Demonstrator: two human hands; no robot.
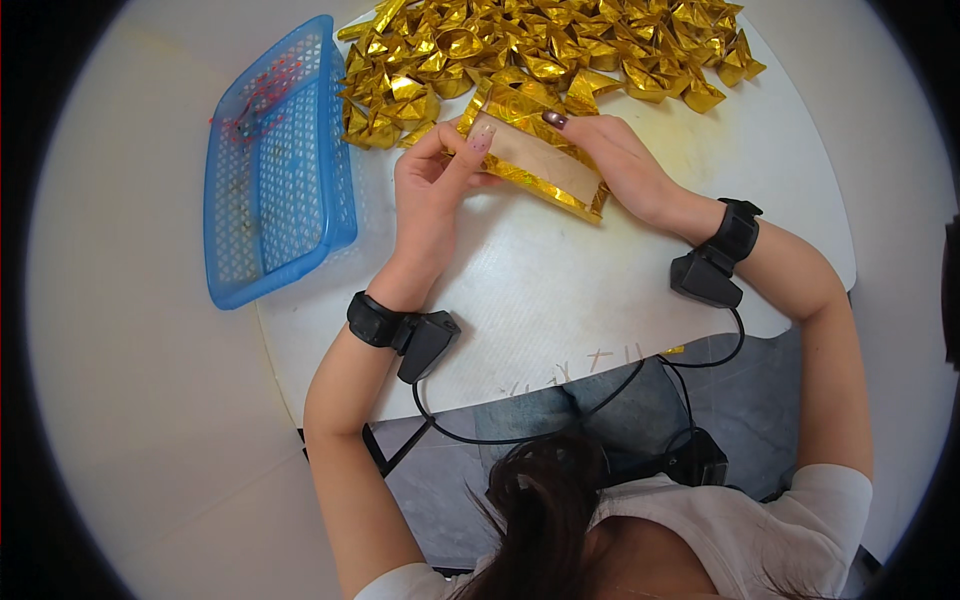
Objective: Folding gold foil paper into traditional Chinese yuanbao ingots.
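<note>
Between my hands is a sheet of gold foil paper (545,163), its pale inner side up and its gold edges folded inward. My left hand (438,172) pinches the left end, thumb on top and fingers beneath. At the upper right edge, my right hand (622,160) grips the sheet with its thumb over the fold; its other fingers are mostly hidden. Just beyond the sheet lies a heap of folded gold paper ingots (540,50).
A blue plastic basket (285,272) with perforated walls stands at the left, with some red strands inside. The white table (560,290) has a curved edge. Black cables (520,440) run from the wrist-worn devices (428,345) below the table edge.
</note>
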